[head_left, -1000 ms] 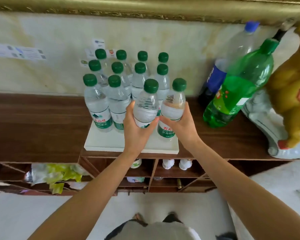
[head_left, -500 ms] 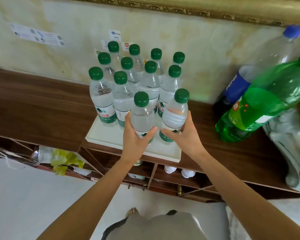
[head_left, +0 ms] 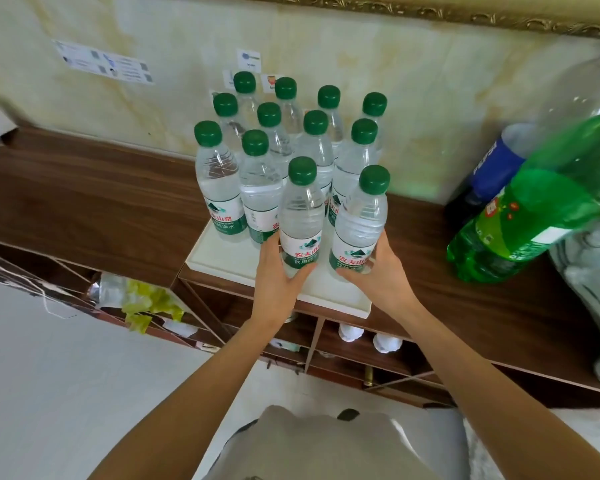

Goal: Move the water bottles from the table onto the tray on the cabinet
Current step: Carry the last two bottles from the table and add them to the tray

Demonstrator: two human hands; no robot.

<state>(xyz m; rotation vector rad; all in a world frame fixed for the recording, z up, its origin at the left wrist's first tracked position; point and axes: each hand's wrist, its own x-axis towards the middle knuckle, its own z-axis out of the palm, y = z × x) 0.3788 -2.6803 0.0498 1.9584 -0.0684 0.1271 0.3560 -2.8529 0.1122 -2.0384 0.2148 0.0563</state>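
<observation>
Head view. Clear ribbed plastic water bottles [head_left: 219, 181] with green screw caps and white-green labels stand packed in rows on a flat, cream, square-cornered tray [head_left: 222, 263]. The tray sits on a dark wood-grain cabinet [head_left: 84, 202], its near edge close to the cabinet's front lip.

Open tray surface shows at 7 o'clock of the cluster; bare wood runs toward 9 o'clock. At 3 o'clock, a large green soda bottle [head_left: 534, 223] and a blue-labelled bottle [head_left: 496, 161] lean well apart from the tray.

Left hand [head_left: 274, 282] wraps the front-left bottle [head_left: 300, 216] low at its label; right hand [head_left: 383, 275] curls round the front-right bottle [head_left: 359, 220] likewise. Both forearms reach up from 6 o'clock. Whether the bottle bases touch the tray, cannot tell.
</observation>
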